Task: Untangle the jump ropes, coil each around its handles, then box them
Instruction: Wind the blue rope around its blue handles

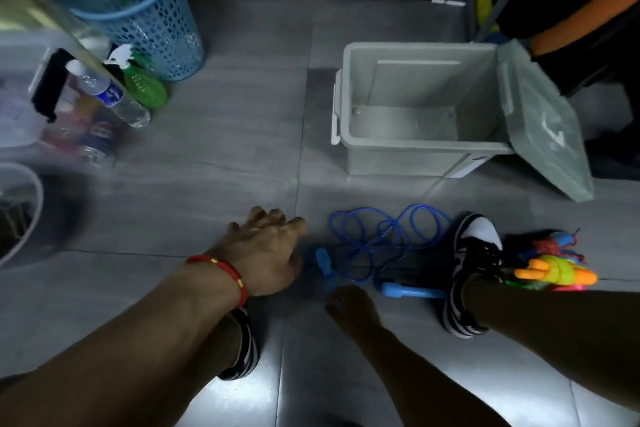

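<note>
**Between the feet, a loose blue tangle**

On the tile, the blue rope sprawls beside the right shoe. Left hand hovers open; right hand reaches, its grip unclear. A trapped handle could tighten knots. Grey box waits open.

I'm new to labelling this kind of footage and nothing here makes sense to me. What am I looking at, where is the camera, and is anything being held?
There is no machine here: a person wears a camera on the head, looking down at their own arms and shoes. The left hand, with a red bracelet, reaches down with fingers spread and grips nothing. The right hand is in shadow near one handle of the blue jump rope, which lies in loose loops on the tiled floor; whether it grips is unclear. Other colourful ropes sit beside the right shoe. Beyond stands an open grey box, its lid leaning against it.
</note>
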`<state>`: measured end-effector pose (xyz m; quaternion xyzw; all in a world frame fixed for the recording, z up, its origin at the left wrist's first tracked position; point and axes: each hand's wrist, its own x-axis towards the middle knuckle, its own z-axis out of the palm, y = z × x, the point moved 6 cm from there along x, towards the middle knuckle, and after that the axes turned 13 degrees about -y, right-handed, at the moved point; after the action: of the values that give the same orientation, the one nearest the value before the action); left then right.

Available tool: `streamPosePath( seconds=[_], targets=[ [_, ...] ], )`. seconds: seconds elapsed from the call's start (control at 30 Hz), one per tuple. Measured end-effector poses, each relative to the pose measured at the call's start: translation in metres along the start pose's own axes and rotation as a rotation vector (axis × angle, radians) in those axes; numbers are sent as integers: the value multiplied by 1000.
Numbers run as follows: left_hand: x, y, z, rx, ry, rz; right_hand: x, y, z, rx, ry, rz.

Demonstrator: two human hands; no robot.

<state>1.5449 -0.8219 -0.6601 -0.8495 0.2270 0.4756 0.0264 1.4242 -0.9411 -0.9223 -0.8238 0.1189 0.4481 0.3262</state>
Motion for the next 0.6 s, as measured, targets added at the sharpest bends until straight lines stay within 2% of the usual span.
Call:
streamPosePath(
  seconds=[0.07, 0.2, 0.23, 0.27, 0.33, 0.4, 0.43, 0.5, 0.6],
  targets=[
    [1, 1, -1, -17, -13, 4, -13, -11, -26, 225, 32, -42],
    [9, -2, 4, -81, 26, -52, -67, -53, -71, 926, -143, -145],
    [9, -1, 3, -111, 54, -84, -81, -63, -82, 995, -140, -219],
    [7, 0, 3, -182, 72, -127, -96, -70, -92, 1041, -120, -298],
    [2, 7, 4, -478, 71, -140, -133, -84, -108, 1083, -134, -447],
    [-3, 20, 4, -843, 37, -10, -161, -94, -117, 1046, -156, -566],
    [-6, 27, 1, -942, 43, 62, -172, -96, -120, 1005, -155, -605],
    [-16, 37, -8, -993, 86, 173, -189, -96, -127, 953, -104, -628],
    [-30, 59, -10, -1055, -22, 350, -210, -96, -137, 875, -34, -621]
  ],
)
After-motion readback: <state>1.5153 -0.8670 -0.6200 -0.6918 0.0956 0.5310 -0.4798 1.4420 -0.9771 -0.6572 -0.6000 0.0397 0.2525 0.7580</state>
